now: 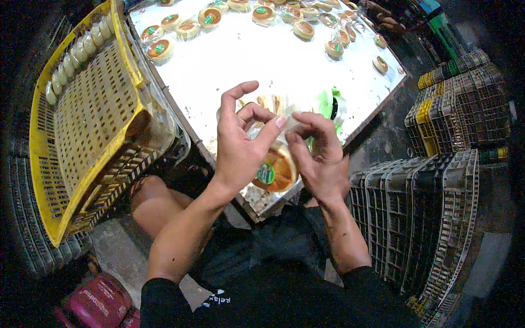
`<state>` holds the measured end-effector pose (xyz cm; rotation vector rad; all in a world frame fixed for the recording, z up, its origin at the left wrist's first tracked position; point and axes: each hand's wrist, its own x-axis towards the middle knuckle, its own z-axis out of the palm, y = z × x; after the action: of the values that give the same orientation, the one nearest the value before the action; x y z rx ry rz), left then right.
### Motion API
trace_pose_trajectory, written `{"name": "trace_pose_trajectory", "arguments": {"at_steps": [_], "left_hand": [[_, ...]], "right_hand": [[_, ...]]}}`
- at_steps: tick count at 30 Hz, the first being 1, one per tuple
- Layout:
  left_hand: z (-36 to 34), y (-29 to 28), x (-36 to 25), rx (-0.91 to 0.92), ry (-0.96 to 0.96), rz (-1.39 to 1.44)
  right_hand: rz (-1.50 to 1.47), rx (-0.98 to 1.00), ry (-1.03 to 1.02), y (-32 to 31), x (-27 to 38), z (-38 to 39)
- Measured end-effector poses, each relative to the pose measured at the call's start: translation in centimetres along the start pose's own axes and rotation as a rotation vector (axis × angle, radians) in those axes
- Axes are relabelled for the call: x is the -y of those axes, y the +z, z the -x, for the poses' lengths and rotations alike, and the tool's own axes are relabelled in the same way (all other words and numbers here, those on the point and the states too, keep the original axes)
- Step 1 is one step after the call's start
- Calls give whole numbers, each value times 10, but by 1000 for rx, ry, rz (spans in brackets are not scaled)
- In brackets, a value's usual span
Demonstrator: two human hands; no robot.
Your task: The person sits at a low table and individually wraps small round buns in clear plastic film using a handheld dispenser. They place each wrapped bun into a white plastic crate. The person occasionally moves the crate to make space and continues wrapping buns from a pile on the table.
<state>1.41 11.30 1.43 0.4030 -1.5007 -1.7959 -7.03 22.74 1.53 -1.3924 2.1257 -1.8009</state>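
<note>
A round browned bun (285, 174) with a green label hangs near the table's front corner, apparently in a clear plastic bag (293, 113). My left hand (236, 143) pinches the bag above the bun with thumb and fingers, its index finger raised. Facing it, my right hand (322, 164) is closed on the bag's other side. The fingers partly hide the bag's mouth. Behind my hands lie some pale buns (267, 103), mostly covered by my fingers. A green and white roll (328, 105), perhaps of labels, stands just beyond my right hand.
Many bagged buns (209, 17) are spread over the far part of the white table (240, 57). At left a yellow plastic basket (101, 104) holds a row of wrapped buns (82, 52). Stacked crates (410, 213) stand at right. A dark red object (98, 300) sits at lower left.
</note>
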Motion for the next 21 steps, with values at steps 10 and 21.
{"name": "trace_pose_trajectory", "arguments": {"at_steps": [10,21], "left_hand": [[1,-10,1,35,-102,-284],[11,-1,3,-27,-78,-31]], "right_hand": [[31,-100,104,15,-5,14],[-519,-430,336,40,12,13]]}}
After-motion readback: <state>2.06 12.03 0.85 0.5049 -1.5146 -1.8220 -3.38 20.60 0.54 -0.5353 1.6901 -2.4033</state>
